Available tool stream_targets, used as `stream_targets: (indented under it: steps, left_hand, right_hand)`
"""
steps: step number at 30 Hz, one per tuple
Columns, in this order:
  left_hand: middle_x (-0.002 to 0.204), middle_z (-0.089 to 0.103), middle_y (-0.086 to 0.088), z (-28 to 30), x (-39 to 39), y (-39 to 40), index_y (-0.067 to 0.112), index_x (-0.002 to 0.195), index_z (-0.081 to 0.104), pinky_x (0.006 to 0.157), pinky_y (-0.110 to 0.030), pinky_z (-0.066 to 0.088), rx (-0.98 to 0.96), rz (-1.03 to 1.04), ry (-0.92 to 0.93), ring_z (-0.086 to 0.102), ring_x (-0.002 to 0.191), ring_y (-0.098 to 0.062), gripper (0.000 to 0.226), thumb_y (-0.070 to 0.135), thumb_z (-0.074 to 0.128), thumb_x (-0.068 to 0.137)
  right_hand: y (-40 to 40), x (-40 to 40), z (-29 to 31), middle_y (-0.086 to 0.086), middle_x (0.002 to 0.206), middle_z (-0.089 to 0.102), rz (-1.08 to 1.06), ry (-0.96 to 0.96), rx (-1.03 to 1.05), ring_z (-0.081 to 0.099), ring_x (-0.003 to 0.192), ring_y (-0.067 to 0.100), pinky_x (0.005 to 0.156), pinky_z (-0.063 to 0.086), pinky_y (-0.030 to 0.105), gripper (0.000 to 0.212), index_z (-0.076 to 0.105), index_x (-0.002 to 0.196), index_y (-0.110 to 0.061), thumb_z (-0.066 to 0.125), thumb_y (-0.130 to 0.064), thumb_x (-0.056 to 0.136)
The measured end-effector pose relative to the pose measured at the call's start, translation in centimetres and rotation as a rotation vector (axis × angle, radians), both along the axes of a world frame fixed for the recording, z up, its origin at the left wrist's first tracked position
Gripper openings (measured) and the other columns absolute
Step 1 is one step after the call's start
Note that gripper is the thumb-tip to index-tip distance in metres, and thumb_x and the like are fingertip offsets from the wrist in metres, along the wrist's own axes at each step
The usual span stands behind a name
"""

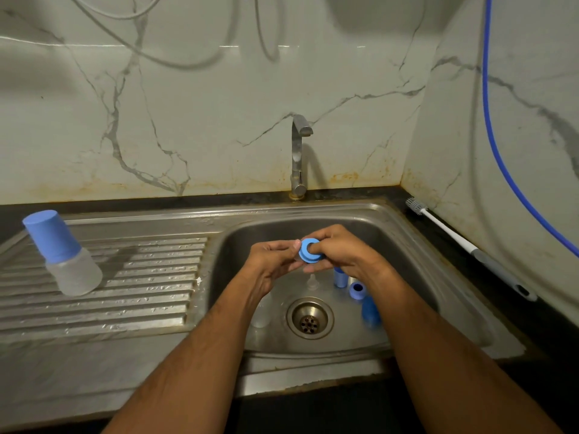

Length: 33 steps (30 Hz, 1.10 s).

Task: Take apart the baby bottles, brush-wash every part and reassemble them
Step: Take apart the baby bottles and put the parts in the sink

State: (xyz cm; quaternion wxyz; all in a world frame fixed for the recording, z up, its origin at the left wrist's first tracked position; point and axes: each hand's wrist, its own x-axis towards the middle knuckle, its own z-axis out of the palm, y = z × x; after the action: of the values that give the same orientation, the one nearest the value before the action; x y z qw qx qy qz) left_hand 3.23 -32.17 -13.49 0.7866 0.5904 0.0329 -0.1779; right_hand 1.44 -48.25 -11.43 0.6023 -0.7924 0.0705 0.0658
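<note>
We seem to be mid-disassembly: our left hand (275,256) and right hand (336,250) both pinch the blue collar ring (308,251) above the sink (416,245), and next it likely needs the brush (463,244).

I find no readable text, label, brand or number anywhere (faint embossing on the steel draining board (103,277) stays illegible).

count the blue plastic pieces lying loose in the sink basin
3: a cap below the right hand, a ring beside it, a cap right of the drain. The arms may hide more.
</note>
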Motion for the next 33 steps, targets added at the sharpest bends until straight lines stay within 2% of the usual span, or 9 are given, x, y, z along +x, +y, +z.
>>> stream_targets:
  steps: [4,9,15,18,23,25,28,30,33]
  left_hand:
    - [0.093,0.077,-0.015,0.0,0.2,0.0,0.000,0.101,0.075,0.072,-0.032,0.064,0.065,0.011,0.001,0.077,0.086,-0.025,0.016,0.007,0.074,0.086]
    - [0.096,0.076,-0.018,-0.1,0.5,-0.2,0.002,0.102,0.074,0.074,-0.032,0.064,0.110,0.043,0.007,0.076,0.089,-0.027,0.015,0.007,0.073,0.088]
    - [0.099,0.074,-0.018,-0.5,0.8,0.0,0.003,0.104,0.075,0.070,-0.031,0.063,0.162,0.114,-0.009,0.074,0.091,-0.028,0.014,0.006,0.071,0.091]
    - [0.099,0.075,-0.016,-0.6,0.9,-0.1,0.003,0.103,0.076,0.069,-0.031,0.063,0.170,0.113,-0.009,0.074,0.089,-0.026,0.013,0.004,0.066,0.094]
    - [0.099,0.073,-0.024,-0.6,0.9,-0.2,-0.006,0.106,0.072,0.064,-0.030,0.063,0.148,0.119,0.015,0.073,0.084,-0.029,0.016,0.000,0.060,0.097]
    - [0.101,0.071,-0.026,-0.5,0.8,-0.3,-0.011,0.107,0.070,0.068,-0.031,0.064,0.097,0.109,0.002,0.071,0.089,-0.032,0.017,-0.002,0.061,0.096]
    - [0.103,0.073,-0.023,-0.6,0.7,-0.3,-0.011,0.107,0.070,0.078,-0.034,0.063,0.076,0.075,-0.038,0.073,0.097,-0.031,0.022,-0.001,0.072,0.087]
    - [0.100,0.074,-0.021,-0.8,0.7,-0.1,-0.008,0.103,0.072,0.079,-0.033,0.063,0.117,0.071,-0.064,0.074,0.093,-0.028,0.021,-0.003,0.075,0.083]
    - [0.094,0.075,-0.017,-1.2,0.9,0.1,-0.002,0.097,0.072,0.082,-0.035,0.062,0.148,0.092,-0.085,0.076,0.088,-0.024,0.014,-0.003,0.075,0.084]
  right_hand:
    - [0.1,-0.2,0.4,0.014,0.096,0.072,-0.105,-0.022,-0.005,0.078,0.073,0.025,0.057,0.061,0.025,0.015,0.070,0.104,-0.010,0.072,-0.002,0.091]
    - [0.0,-0.1,0.4,0.017,0.105,0.070,-0.112,0.015,0.093,0.078,0.082,0.027,0.066,0.063,0.025,0.024,0.072,0.108,-0.006,0.073,0.006,0.087]
    - [0.0,0.0,0.4,0.018,0.114,0.071,-0.028,0.053,0.208,0.077,0.093,0.029,0.081,0.064,0.035,0.030,0.072,0.117,-0.006,0.069,0.005,0.090]
    - [0.0,-0.1,0.5,0.015,0.118,0.068,-0.047,0.017,0.227,0.075,0.099,0.030,0.079,0.064,0.036,0.029,0.071,0.119,-0.009,0.066,0.004,0.092]
    - [-0.2,-0.1,0.4,0.016,0.115,0.070,-0.089,-0.010,0.297,0.074,0.100,0.028,0.078,0.064,0.033,0.022,0.074,0.111,-0.007,0.065,0.003,0.094]
    - [-0.4,-0.1,0.3,0.016,0.112,0.073,-0.082,-0.021,0.309,0.075,0.098,0.027,0.081,0.063,0.033,0.021,0.075,0.107,-0.009,0.071,0.001,0.089]
    - [-0.4,-0.1,0.3,0.014,0.106,0.076,-0.085,-0.063,0.256,0.076,0.093,0.023,0.078,0.063,0.029,0.034,0.076,0.107,-0.010,0.079,0.008,0.079]
    - [-0.4,-0.3,0.5,0.013,0.104,0.075,-0.131,-0.083,0.247,0.075,0.090,0.021,0.071,0.061,0.025,0.038,0.075,0.107,-0.009,0.077,0.014,0.078]
    - [-0.4,-0.4,0.6,0.014,0.106,0.071,-0.156,-0.069,0.260,0.075,0.091,0.025,0.072,0.063,0.029,0.037,0.073,0.108,-0.008,0.076,0.014,0.079]
